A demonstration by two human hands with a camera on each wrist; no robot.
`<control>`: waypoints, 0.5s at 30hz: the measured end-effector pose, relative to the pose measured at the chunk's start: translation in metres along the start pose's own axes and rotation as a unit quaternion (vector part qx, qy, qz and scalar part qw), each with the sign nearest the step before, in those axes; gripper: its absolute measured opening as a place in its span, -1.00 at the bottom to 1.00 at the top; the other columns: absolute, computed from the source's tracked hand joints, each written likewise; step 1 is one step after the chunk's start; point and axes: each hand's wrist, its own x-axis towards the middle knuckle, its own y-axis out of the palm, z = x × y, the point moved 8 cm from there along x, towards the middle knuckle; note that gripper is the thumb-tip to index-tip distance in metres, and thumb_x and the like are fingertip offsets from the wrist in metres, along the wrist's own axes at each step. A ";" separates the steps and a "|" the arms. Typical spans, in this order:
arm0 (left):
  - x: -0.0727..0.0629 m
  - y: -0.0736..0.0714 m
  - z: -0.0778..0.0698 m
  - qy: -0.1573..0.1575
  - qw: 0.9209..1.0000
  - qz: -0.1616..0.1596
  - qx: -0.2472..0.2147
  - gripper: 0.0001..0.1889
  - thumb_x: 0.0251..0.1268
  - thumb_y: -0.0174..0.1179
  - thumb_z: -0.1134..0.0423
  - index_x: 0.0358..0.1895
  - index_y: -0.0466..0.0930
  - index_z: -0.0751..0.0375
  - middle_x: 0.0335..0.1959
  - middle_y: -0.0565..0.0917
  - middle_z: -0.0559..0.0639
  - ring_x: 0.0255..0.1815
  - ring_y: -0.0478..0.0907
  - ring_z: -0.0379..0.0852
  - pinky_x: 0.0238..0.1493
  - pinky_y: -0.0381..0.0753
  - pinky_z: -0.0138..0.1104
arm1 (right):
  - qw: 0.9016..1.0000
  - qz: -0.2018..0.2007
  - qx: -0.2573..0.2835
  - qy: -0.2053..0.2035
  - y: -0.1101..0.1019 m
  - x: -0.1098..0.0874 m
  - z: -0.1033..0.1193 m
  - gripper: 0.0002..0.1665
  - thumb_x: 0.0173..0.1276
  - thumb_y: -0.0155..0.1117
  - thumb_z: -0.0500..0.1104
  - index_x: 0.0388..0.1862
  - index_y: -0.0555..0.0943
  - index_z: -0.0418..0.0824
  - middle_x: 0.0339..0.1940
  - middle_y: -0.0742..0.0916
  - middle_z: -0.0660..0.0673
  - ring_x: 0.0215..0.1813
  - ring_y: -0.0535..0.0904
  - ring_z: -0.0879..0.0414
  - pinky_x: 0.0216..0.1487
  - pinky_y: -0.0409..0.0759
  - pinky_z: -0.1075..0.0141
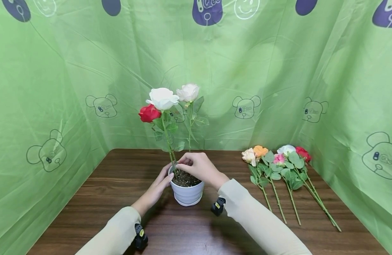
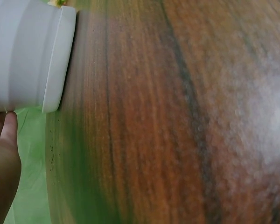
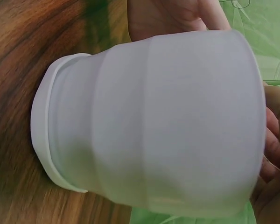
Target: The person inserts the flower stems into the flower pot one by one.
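Note:
A white flowerpot (image 1: 188, 193) with dark soil (image 1: 185, 179) stands on the table, upright on its saucer. A white rose (image 1: 163, 98), a red rose (image 1: 149, 113) and a pale pink rose (image 1: 188, 92) rise from the pot area. My left hand (image 1: 157, 185) cups the pot's left side, thumb at the rim; its fingertips also show against the wall in the left wrist view. Over the soil, my right hand (image 1: 197, 166) has its fingers curled and pinches low on the stems at the left. Its fingers partly hide the stem bases. The pot fills the right wrist view.
Several loose roses lie at the right of the brown wooden table (image 1: 119, 198): a cream one (image 1: 249, 157), an orange one (image 1: 260, 151), a pink one (image 1: 279, 159), a white one (image 1: 286, 149) and a red one (image 1: 303, 154). Green printed curtain (image 1: 215, 63) surrounds the table's back and sides.

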 end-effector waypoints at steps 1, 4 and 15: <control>0.000 0.000 -0.001 0.003 1.000 0.002 -0.001 -0.46 0.66 -0.21 0.18 0.58 0.01 0.19 0.55 0.16 0.15 0.50 0.11 0.16 0.32 0.29 0.07 | 1.000 0.001 0.001 -0.003 -0.001 -0.001 0.000 -0.85 0.34 0.44 0.02 -0.25 0.74 -0.01 -0.39 0.76 0.20 -0.39 0.61 0.36 -0.29 0.60 0.40; 0.001 0.001 -0.001 0.006 1.000 0.004 0.000 -0.46 0.66 -0.21 0.19 0.58 0.02 0.19 0.55 0.17 0.15 0.50 0.12 0.16 0.31 0.30 0.06 | 1.000 0.002 -0.002 -0.008 -0.006 -0.005 0.000 -0.86 0.34 0.44 0.00 -0.26 0.73 -0.01 -0.38 0.75 0.20 -0.38 0.62 0.37 -0.28 0.61 0.39; 0.000 0.000 0.000 0.002 1.000 -0.003 0.001 -0.46 0.65 -0.21 0.20 0.58 0.03 0.21 0.54 0.13 0.29 0.49 0.12 0.23 0.32 0.30 0.02 | 1.000 -0.022 -0.014 -0.009 -0.029 -0.018 -0.010 -0.91 0.36 0.42 -0.03 -0.30 0.73 0.00 -0.40 0.73 0.22 -0.37 0.61 0.33 -0.27 0.61 0.37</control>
